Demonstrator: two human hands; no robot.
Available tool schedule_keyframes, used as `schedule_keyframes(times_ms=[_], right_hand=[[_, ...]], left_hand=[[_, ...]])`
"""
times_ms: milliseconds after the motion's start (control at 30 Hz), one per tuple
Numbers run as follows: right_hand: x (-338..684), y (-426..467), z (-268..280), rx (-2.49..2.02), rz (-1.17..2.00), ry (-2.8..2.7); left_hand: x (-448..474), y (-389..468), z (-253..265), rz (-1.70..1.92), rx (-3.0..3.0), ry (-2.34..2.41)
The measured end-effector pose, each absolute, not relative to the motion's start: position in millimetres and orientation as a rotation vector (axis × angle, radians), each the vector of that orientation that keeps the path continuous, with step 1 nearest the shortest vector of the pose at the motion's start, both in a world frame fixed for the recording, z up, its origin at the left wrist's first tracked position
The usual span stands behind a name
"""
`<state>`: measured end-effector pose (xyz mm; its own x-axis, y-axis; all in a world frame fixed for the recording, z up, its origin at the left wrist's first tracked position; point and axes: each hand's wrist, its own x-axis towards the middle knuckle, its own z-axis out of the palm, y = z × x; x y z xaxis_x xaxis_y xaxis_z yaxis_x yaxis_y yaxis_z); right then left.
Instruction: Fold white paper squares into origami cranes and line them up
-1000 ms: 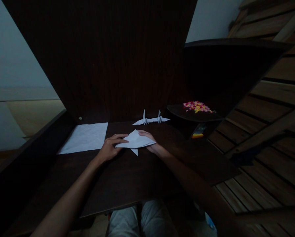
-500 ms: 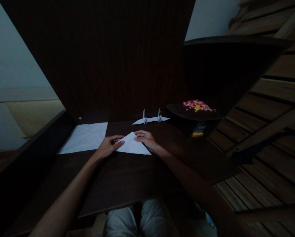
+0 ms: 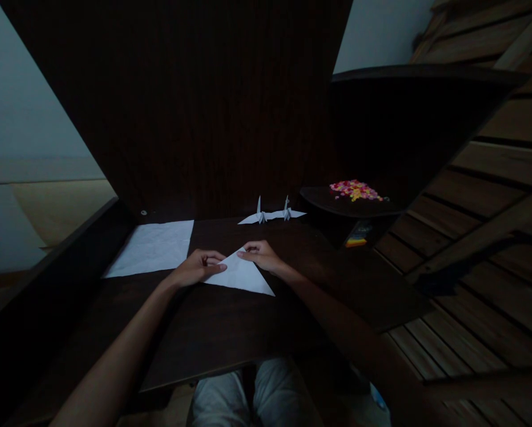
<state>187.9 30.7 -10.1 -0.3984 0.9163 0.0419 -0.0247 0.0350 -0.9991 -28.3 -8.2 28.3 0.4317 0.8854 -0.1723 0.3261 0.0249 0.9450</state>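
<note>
White paper (image 3: pixel 241 277), folded to a triangle, sits mid-desk between both hands. Left hand (image 3: pixel 198 268) pinches its 10 o'clock side, thumb on top, fingers behind; right hand (image 3: pixel 262 257) pinches near the apex at 12, thumb also on top. Apex points roughly 12. Long axis follows the long near edge, about 9 to 4, with a sharp free corner pointing to 4. Can't tell if that edge touches the desk (image 3: pixel 212 332). Edges: desk's front edge at 6, well apart from the paper; side board (image 3: pixel 88 249) out at 9; back panel (image 3: pixel 194 118) at 12. Widest open run is bare wood toward 6. Tighter at 10, where a flat sheet (image 3: pixel 156 248) lies just beside the left hand, and at 1, where two cranes (image 3: pixel 274 216) stand near the back panel. Pink-yellow bits (image 3: pixel 357 190) on a shelf (image 3: pixel 359 206) at 2, well apart.
</note>
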Motion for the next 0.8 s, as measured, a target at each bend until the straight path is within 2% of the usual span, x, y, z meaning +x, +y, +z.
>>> schedule_keyframes(times_ms=[300, 567, 800], right_hand=[[182.3, 32.1, -17.9, -0.924, 1.423, -1.601], [184.3, 27.7, -15.1, -0.928, 1.614, -1.642], [187.2, 31.6, -13.1, -1.0, 1.459, -1.688]], left_hand=[[-27.9, -4.9, 18.6, 0.605, 1.677, 1.13], [-25.0, -4.7, 23.2, 0.821, 1.58, 1.219], [-24.8, -1.0, 19.2, 0.978, 1.567, 1.32]])
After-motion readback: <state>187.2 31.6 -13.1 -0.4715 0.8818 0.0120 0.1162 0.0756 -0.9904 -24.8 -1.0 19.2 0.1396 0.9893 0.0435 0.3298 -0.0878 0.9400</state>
